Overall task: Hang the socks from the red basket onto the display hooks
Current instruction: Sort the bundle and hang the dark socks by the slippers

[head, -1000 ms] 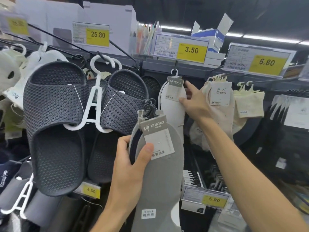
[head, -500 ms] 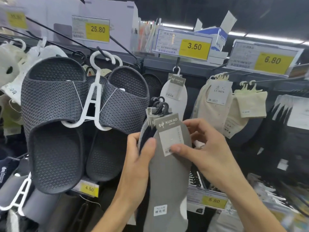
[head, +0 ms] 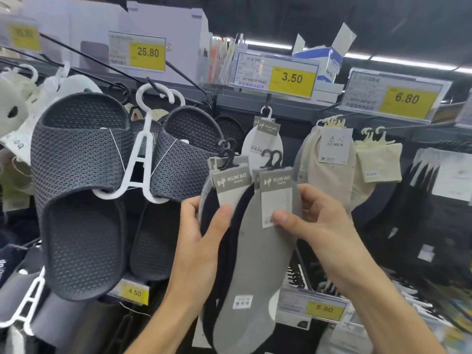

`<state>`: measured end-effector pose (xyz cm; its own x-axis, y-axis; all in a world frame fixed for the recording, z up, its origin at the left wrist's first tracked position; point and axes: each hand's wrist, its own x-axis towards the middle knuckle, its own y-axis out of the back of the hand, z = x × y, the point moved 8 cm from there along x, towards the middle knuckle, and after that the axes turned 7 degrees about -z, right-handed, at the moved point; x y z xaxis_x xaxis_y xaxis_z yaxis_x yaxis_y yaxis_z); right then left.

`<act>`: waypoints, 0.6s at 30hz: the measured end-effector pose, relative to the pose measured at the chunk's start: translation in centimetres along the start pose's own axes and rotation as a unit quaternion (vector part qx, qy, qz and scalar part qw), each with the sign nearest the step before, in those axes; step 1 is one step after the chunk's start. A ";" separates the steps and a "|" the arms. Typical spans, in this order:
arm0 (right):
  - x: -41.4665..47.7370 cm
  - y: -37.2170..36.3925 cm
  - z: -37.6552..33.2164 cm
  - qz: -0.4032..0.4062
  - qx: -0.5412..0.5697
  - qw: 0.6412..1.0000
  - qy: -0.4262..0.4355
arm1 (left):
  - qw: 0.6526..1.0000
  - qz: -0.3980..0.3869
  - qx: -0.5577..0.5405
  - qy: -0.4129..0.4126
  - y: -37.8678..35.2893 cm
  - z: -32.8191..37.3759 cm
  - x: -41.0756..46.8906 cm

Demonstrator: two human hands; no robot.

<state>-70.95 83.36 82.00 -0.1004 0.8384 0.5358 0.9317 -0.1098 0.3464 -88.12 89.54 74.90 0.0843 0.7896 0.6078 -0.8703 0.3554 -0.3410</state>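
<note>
Sock stack (head: 231,256), dark and grey, was held upright before the rack by the left hand (head: 201,246), thumb across its card. Grey sock (head: 260,272) overlapped it, long axis vertical, its label pinched by the right hand (head: 321,226). Its hanger clip (head: 273,159) pointed up. The display hook (head: 268,100) lay above, nearer the right hand.

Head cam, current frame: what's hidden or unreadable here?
The red basket: outside the head view, no part of it shows.
The stack of sock packs in the left hand: count unclear, since the packs overlap and the thumb covers them.
The grey sock pack pinched by the right hand: lower end cut off by the bottom edge.
The far-left price tag: digits blurred.
</note>
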 end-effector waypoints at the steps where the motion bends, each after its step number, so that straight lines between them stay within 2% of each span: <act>1: 0.3 0.4 -0.1 0.012 0.014 1.000 0.003 | 1.000 0.008 0.011 -0.009 0.4 0.3 0.0; 5: 2.9 3.8 -0.7 0.122 0.071 0.990 0.014 | 0.999 0.036 0.007 -0.007 2.1 0.7 0.1; 9: 6.6 6.5 -1.5 0.198 -0.017 0.980 0.027 | 0.999 0.033 0.014 0.014 2.6 0.6 -0.3; 12: 9.3 6.8 -1.2 0.203 -0.097 0.974 0.037 | 0.999 0.029 0.016 0.026 2.6 0.5 -0.5; 18: 13.4 5.8 0.7 0.179 -0.139 0.974 0.024 | 0.999 0.013 0.022 0.042 2.2 0.6 -0.6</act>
<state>-66.62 94.35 90.67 0.1911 0.6950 0.6932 0.7795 -0.5366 0.3231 -90.39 89.56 74.18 0.1001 0.8381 0.5362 -0.8934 0.3129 -0.3223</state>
